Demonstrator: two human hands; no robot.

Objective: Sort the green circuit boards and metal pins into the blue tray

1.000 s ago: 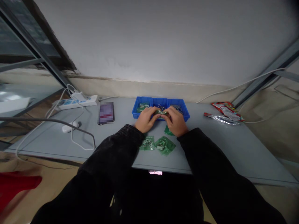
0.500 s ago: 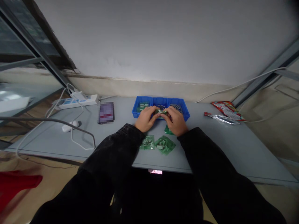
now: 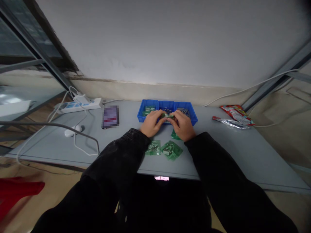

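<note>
Between my left hand [image 3: 152, 124] and my right hand [image 3: 181, 124] is a small green plastic bag [image 3: 167, 115] with pale or metal pieces in it. Both hands are closed, fingers and thumbs pinching the bag from either side. They are just in front of a blue three-section tray [image 3: 140, 118], partly covering it. Its left section holds green bags [image 3: 147, 110]; small metal parts [image 3: 186, 112] lie in the middle and right ones. Nearer me on the table are two filled green bags, one to the left [image 3: 154, 148] and one to the right [image 3: 171, 150]. Another green bag [image 3: 175, 135] is partly under my right hand.
A white power strip [image 3: 93, 104] with cables is at the back left. Beside it lie a blurred dark package [image 3: 110, 116] and a white charger-like item [image 3: 73, 130]. Red packaging [image 3: 236, 114] and a silver wrapper [image 3: 234, 124] lie at the right. A wall rises behind the grey table [image 3: 225, 152].
Almost nothing differs. Both hands stay at the same spot over the tray's front edge, holding the green bag.
</note>
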